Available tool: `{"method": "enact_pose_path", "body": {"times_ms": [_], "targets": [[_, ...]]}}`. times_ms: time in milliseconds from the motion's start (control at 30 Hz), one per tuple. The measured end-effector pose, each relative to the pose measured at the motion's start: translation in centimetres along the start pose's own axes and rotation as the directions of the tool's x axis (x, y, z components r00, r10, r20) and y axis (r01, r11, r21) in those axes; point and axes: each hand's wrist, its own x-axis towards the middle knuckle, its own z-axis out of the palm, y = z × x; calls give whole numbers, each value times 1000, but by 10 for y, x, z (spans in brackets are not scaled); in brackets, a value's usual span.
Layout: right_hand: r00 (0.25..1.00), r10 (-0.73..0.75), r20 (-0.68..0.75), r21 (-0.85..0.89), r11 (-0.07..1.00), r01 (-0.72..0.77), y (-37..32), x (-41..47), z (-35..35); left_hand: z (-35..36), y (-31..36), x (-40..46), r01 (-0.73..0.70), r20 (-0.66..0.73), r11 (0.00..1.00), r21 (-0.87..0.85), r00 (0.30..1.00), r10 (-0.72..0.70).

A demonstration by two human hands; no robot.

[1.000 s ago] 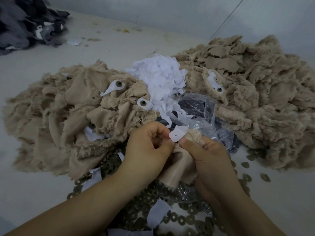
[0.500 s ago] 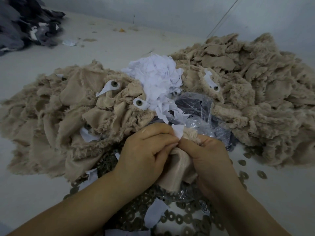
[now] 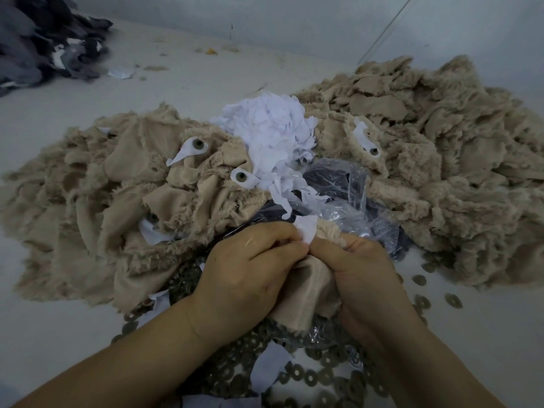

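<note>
The left hand (image 3: 250, 269), fingers curled, pinches the beige plush piece (image 3: 309, 293) below its white patch (image 3: 306, 228), low centre over metal washers (image 3: 323, 375); the right hand (image 3: 362, 275) grips it too; behind, a clear plastic bag (image 3: 347, 198) holds dark parts

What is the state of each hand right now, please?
Left hand: closed, pinching the beige fabric piece beside its white patch.
Right hand: closed, gripping the same beige fabric piece.

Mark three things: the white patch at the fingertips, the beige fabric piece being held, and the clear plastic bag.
white patch (image 3: 307, 229), head view, centre of its visible part.
beige fabric piece (image 3: 309, 290), head view, smooth backing, lower middle.
clear plastic bag (image 3: 351, 192), head view, crinkled upper fold.
</note>
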Motion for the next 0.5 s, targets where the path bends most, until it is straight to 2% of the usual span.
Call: {"method": "enact_pose_path", "body": {"times_ms": [233,500], "targets": [[996,-87,-28,-60,995,85,-5,-5,3,-2,-1,-1,-23,-51,999,35,998,25],[996,-85,9,-20,996,86,-4,-4,3,-1,-2,-4,-78,-86,993,83,993,85]]}}
